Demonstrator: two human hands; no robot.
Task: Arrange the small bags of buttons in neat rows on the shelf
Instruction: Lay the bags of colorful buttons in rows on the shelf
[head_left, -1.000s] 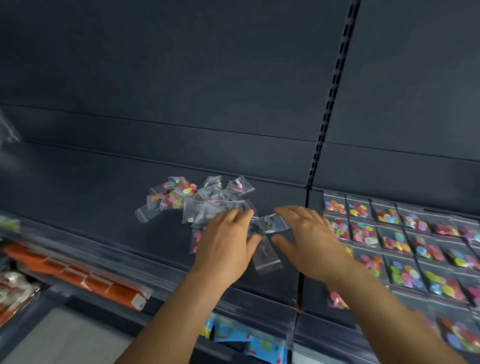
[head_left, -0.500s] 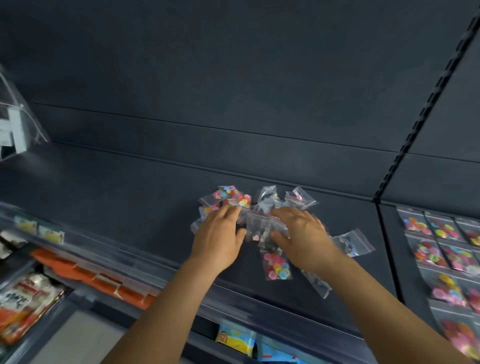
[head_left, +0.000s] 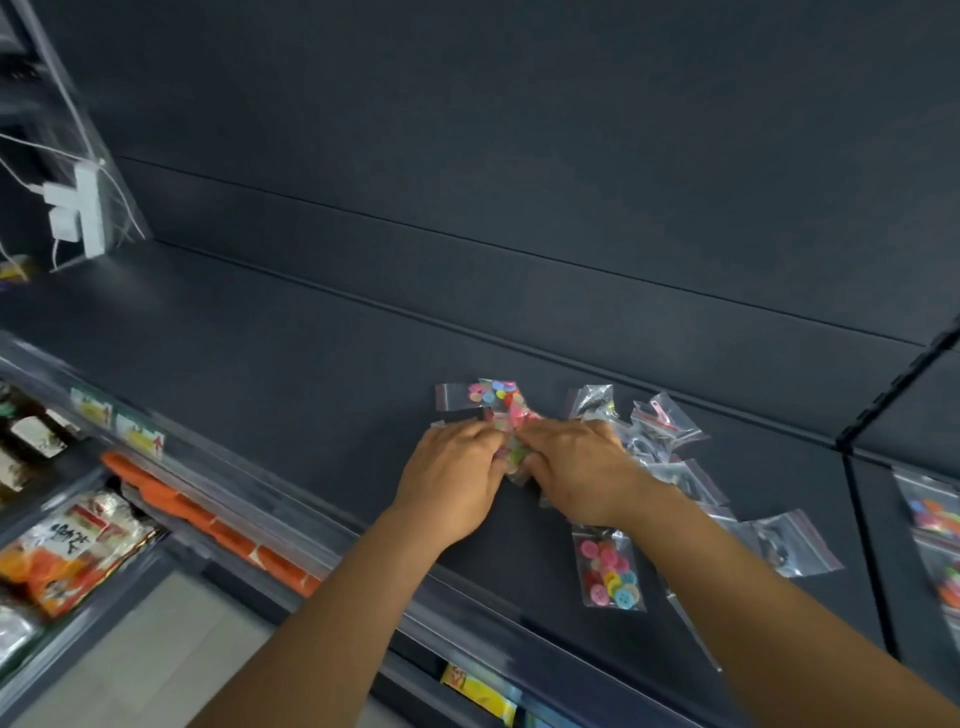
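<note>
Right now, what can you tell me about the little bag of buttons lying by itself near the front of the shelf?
The bag of buttons is a small clear plastic pouch, lying flat on the dark shelf. Inside are round buttons in pink, red, yellow and blue, bunched toward its lower end. It sits under the right forearm, nearer the shelf's front edge than the messy pile of bags. No fingers touch it.

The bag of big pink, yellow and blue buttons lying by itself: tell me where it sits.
In the head view that bag lies flat near the front edge of the dark shelf, right of centre, just under the right hand and wrist.
</note>
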